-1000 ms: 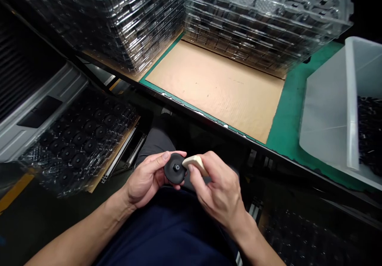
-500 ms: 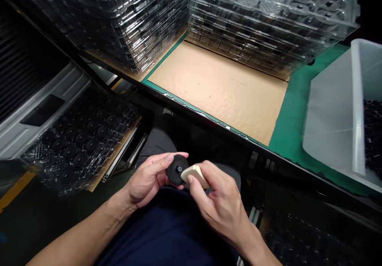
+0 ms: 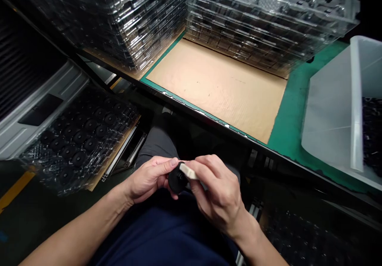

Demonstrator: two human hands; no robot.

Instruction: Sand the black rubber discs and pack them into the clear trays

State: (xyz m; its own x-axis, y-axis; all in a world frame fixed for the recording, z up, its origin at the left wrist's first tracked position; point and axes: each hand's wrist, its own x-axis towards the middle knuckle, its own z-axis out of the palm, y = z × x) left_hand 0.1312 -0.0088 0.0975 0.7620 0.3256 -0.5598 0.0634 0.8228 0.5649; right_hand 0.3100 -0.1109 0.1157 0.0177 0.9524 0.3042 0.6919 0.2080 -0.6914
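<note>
Just above my lap, my left hand (image 3: 151, 177) grips a round black disc-shaped part (image 3: 176, 183) by its edge, thumb on top. A raised hub stands at the middle of the disc. My right hand (image 3: 216, 188) is closed around a pale cream block (image 3: 188, 172), which looks like a flat pad with rounded edges. The block's end meets the disc near its hub and upper edge. My right fingers hide most of the block, and the block covers part of the disc.
Clear plastic trays stand stacked at the back left (image 3: 149, 31) and back right (image 3: 238, 31) of the green table (image 3: 288, 126). Brown cardboard (image 3: 221, 87) lies between them. A white bin (image 3: 325, 110) with dark pieces is at right. A lower-left tray (image 3: 80, 138) holds several black discs.
My right hand has turned and brought the block up across the disc, from beside the hub toward its upper edge. The disc has tilted in my left hand.
</note>
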